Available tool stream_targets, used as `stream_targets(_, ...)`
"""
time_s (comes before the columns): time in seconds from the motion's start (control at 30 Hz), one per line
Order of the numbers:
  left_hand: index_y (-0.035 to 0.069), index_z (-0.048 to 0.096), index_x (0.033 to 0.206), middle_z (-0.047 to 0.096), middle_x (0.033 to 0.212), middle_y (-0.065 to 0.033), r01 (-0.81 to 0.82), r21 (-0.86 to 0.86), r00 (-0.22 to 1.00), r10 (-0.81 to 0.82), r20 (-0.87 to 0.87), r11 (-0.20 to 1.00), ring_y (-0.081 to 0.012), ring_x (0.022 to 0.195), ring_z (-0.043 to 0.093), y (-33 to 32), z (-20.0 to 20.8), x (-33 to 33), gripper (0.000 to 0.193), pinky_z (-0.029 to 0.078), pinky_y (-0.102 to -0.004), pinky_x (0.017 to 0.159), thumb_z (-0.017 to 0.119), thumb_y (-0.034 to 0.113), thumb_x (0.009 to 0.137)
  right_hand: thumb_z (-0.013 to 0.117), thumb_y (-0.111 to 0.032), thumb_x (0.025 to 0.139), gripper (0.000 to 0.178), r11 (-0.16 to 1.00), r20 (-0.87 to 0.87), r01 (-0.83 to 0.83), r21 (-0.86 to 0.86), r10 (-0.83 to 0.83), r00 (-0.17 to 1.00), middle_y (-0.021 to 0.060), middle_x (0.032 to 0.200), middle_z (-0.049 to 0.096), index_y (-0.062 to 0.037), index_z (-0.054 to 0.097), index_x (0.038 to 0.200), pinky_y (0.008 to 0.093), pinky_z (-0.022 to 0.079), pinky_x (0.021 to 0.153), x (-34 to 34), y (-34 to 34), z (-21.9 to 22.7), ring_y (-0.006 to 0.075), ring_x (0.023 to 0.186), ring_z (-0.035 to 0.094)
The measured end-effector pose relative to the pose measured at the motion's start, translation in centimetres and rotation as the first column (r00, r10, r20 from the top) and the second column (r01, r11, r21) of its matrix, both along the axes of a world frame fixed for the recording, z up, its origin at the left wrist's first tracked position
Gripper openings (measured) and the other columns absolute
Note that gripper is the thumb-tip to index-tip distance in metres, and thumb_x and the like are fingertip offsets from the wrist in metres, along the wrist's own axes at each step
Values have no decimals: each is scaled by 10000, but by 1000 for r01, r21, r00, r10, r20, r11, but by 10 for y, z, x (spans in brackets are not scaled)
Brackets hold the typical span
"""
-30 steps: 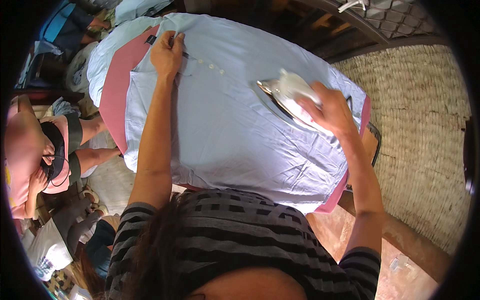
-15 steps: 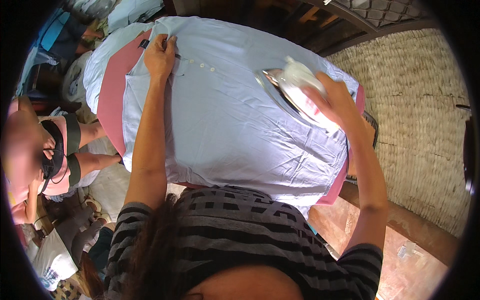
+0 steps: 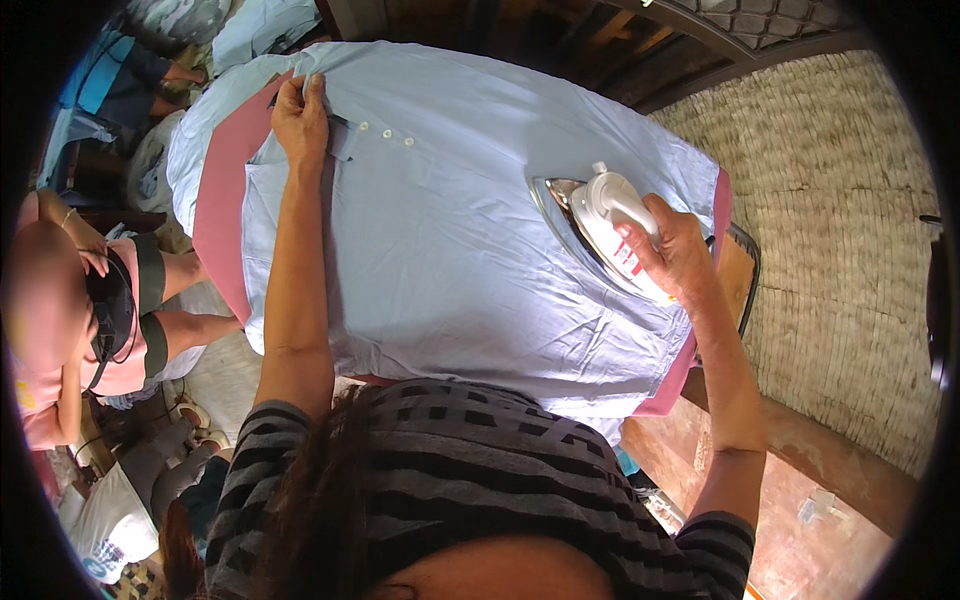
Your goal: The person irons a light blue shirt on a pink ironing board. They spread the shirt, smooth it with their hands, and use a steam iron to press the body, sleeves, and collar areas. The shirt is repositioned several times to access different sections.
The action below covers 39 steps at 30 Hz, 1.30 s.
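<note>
A light blue shirt point(image 3: 440, 240) with a short row of white buttons lies spread over a pink ironing board point(image 3: 222, 215). My right hand point(image 3: 675, 250) is wrapped round the handle of a white iron point(image 3: 612, 215), whose metal soleplate lies on the right part of the shirt. At the far left of the cloth my left hand point(image 3: 301, 118) pinches the shirt near its collar end. Wrinkles show in the fabric at the lower right, beside the iron; the upper middle looks smoother.
A person in pink point(image 3: 75, 300) sits on the left, holding a black item. Clothes lie piled at the upper left point(image 3: 255, 45). A woven mat wall point(image 3: 830, 240) stands on the right, and a dark wooden frame with metal mesh point(image 3: 770, 20) at the top.
The iron has moved a little toward me and right over the shirt with my right hand. My left hand has shifted slightly left, and the buttoned part of the shirt moved left too.
</note>
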State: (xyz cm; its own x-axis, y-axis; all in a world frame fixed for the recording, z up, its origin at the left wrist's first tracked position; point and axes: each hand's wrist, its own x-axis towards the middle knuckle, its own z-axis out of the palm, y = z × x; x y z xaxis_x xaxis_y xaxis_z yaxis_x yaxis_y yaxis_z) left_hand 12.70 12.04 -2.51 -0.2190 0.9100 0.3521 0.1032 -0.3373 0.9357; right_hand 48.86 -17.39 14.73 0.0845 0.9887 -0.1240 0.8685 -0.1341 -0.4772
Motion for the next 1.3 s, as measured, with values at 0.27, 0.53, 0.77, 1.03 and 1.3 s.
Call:
stream_targets(0.27,26,695,1004,620,726,-32,-119,-2,973,116,-200,993,-116,669,535,-2,-2,6,283,457,-280,660,702,298,927,696,-359,937,343,999,-47,-48,4,48,998,189,690,672,-32,598,961,385,516,563,3,21,-2,304,629,708)
stream_targets(0.53,8,681,986,612,734,-7,-145,17,961,145,-236,989,-82,693,527,-6,6,7,283,439,-254,658,708,284,929,736,-285,911,298,988,-13,-143,59,144,989,196,713,675,-29,583,929,391,509,552,7,26,-3,339,622,696)
stream_targets(0.77,59,702,977,648,708,-84,-205,5,913,193,-360,979,-221,642,605,-14,14,11,292,482,-341,649,696,342,905,726,-318,916,320,960,41,-245,134,242,969,202,720,673,-32,581,924,408,515,573,-13,52,-8,371,657,691)
stream_targets(1.03,20,646,1107,667,970,-170,-57,101,821,104,-561,993,-320,867,630,-45,34,-14,474,506,-415,763,771,392,840,702,-345,935,333,988,-30,-138,63,140,990,210,715,673,-23,622,961,409,514,597,-17,57,-6,360,658,696)
stream_targets(1.3,60,663,887,620,879,-96,-96,176,644,196,-739,980,-301,882,590,-90,12,-19,312,439,-445,783,777,344,828,694,-353,936,336,989,-18,-138,42,139,990,220,731,670,-24,630,951,408,505,605,-19,49,-3,378,662,678)
